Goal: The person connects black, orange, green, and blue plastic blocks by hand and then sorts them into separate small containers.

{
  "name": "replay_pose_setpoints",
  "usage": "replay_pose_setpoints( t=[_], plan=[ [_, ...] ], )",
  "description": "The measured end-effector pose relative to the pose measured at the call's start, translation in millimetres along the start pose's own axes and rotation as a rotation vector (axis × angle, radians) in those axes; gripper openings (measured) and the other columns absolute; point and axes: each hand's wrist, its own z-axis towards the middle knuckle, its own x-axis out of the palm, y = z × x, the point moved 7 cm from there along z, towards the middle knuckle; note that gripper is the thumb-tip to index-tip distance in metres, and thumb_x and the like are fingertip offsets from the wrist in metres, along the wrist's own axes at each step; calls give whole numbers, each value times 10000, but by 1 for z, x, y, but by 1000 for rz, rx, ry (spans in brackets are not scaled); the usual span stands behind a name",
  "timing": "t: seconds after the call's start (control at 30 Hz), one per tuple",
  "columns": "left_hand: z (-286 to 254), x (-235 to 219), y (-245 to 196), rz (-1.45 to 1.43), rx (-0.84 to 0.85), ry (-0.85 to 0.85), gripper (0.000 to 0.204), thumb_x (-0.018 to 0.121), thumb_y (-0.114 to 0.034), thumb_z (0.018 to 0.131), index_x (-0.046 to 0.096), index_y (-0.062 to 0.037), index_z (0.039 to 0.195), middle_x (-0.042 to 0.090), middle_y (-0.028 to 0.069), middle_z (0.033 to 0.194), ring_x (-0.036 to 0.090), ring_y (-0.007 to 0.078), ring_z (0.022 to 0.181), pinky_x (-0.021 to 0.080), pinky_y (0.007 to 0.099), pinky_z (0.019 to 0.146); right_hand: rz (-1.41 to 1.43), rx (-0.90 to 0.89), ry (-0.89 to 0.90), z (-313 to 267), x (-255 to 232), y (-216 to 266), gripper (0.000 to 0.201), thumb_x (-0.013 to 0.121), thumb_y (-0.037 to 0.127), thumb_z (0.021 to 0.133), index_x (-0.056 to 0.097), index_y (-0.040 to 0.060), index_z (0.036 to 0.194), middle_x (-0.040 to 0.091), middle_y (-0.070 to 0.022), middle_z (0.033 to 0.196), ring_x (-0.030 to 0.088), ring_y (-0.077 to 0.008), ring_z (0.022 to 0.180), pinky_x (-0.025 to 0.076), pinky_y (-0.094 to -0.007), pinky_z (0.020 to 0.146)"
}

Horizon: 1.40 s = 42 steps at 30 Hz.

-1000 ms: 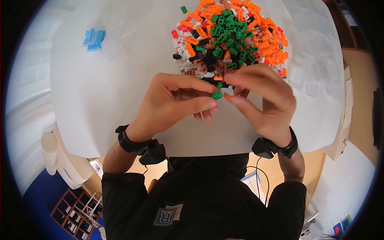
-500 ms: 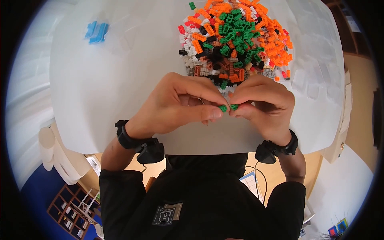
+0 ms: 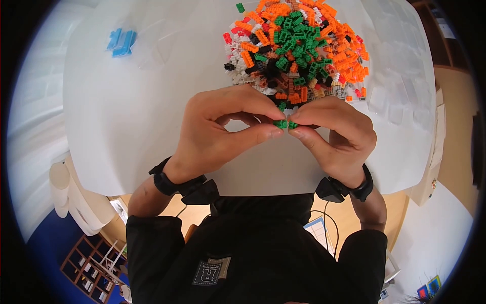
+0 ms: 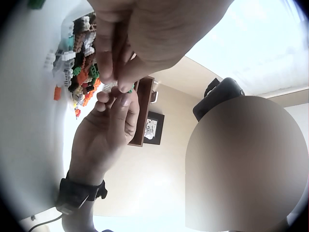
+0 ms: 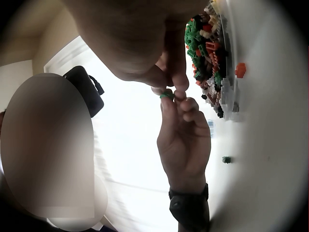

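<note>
Both hands meet in front of the brick pile in the head view. My left hand (image 3: 212, 129) pinches a small green toy brick (image 3: 279, 123) between thumb and index finger. Facing it, my right hand (image 3: 339, 131) pinches another small green brick (image 3: 292, 125) the same way. The two bricks are end to end, right at each other, and fingertips cover much of them. In the right wrist view only a thin strip of green brick (image 5: 166, 95) shows between the fingertips. Just beyond the hands lies another green brick (image 3: 282, 106).
A large pile of bricks (image 3: 334, 55), orange, green, white, black, brown and red, covers the table's far middle. Blue pieces (image 3: 122, 43) lie at the far left. Clear plastic packaging (image 3: 397, 101) is on the right. A lone green brick (image 3: 240, 7) sits beyond the pile's left side.
The right hand has come in from slightly apart, and a green brick now shows in its fingertips. Since half a second ago, both hands have moved slightly toward the pile and the bricks closer together.
</note>
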Motion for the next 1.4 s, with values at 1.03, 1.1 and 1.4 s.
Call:
replay_pose_setpoints(
  t=[1.03,1.1,1.4],
  plan=[
    [0,0,-6,111,74,0,235,746,103,690,689,33,906,663,154,929,638,195,837,511,285,724,-25,-54,-1,0,1,5,200,772,-32,679,712,32,859,678,-85,788,648,-183,680,505,-257,578],
    [0,0,-6,112,78,2,234,748,101,689,690,30,905,663,153,927,636,194,837,509,286,724,-30,-59,-1,0,1,5,200,773,-31,679,712,33,859,677,-84,788,647,-182,679,504,-257,577],
    [0,0,-5,95,56,-4,232,752,99,686,691,28,898,666,155,925,635,195,831,507,290,722,-31,-64,-4,0,2,5,204,770,-36,679,711,34,861,676,-84,790,645,-183,676,504,-256,576]
  ],
)
